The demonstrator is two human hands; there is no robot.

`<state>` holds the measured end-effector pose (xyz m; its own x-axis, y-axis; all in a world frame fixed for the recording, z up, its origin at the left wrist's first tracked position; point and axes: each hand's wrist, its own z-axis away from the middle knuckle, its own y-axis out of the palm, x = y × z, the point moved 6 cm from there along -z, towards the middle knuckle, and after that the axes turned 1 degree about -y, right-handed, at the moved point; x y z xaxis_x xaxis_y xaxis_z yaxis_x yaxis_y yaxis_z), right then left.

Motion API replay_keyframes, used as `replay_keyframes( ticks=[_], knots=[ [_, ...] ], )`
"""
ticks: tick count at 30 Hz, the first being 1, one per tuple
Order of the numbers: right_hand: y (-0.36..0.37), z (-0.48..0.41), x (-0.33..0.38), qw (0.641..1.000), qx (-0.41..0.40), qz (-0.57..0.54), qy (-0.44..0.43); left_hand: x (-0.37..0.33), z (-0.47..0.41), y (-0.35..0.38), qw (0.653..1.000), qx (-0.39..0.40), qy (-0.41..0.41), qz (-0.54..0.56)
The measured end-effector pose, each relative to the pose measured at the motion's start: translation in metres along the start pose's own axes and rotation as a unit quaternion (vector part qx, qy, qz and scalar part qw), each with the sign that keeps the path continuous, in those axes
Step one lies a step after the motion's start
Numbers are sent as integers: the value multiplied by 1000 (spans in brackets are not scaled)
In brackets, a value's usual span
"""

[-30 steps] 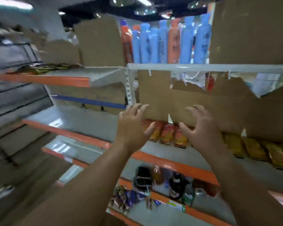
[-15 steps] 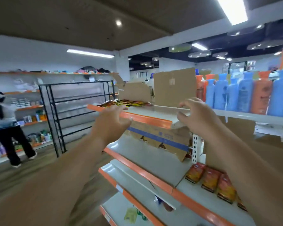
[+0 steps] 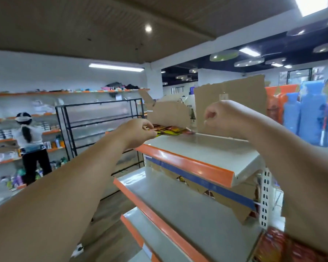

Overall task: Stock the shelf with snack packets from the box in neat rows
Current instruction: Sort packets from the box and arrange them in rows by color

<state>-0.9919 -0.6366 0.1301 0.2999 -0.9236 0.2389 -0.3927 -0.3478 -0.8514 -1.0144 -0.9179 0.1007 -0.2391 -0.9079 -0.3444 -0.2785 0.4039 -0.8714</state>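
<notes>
The left hand reaches forward over the edge of the top shelf. Its bent fingers pinch the near end of a low row of yellow and red packets. The right hand is raised over the back of the same shelf, clenched with its fingers curled in, and nothing shows in it. It sits in front of a torn cardboard sheet that stands upright at the rear.

The packets lie flat along the back left of the top shelf, against a lower piece of torn cardboard, and the rest of that shelf is bare white with an orange front strip. On the shelf below, a ragged box with a blue band runs under the top shelf. More red packets show blurred at the bottom right.

Blue and orange bottles stand to the right. Across the aisle to the left are a black rack and a person facing wall shelves.
</notes>
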Motion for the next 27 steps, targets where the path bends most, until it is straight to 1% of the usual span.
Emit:
replay_keyframes(
  ticks=[3,6,12,14,16,18,20,22,24,27],
  knots=[
    [4,-36,-3,1000,12,20,4,5,-34,8,1000,11,9,-1],
    [13,-70,-1,998,33,48,-2,9,-71,17,999,6,35,9],
    [57,-131,0,992,94,85,24,34,-157,58,996,36,65,40],
    [79,-151,-4,987,116,104,36,38,-188,77,994,51,89,29],
    [104,-171,-9,978,150,134,51,41,-221,101,989,80,121,-12],
    [131,-193,-17,964,194,167,75,41,-254,124,978,97,166,-78],
    [159,-218,-27,941,250,210,93,42,-286,144,965,108,206,-118],
    [180,-244,-37,924,280,234,116,42,-313,160,945,133,242,-176],
    [196,-264,-47,914,289,240,153,38,-329,172,918,154,280,-235],
    [221,-281,-57,902,268,278,192,34,-343,183,898,149,332,-246]
  ],
)
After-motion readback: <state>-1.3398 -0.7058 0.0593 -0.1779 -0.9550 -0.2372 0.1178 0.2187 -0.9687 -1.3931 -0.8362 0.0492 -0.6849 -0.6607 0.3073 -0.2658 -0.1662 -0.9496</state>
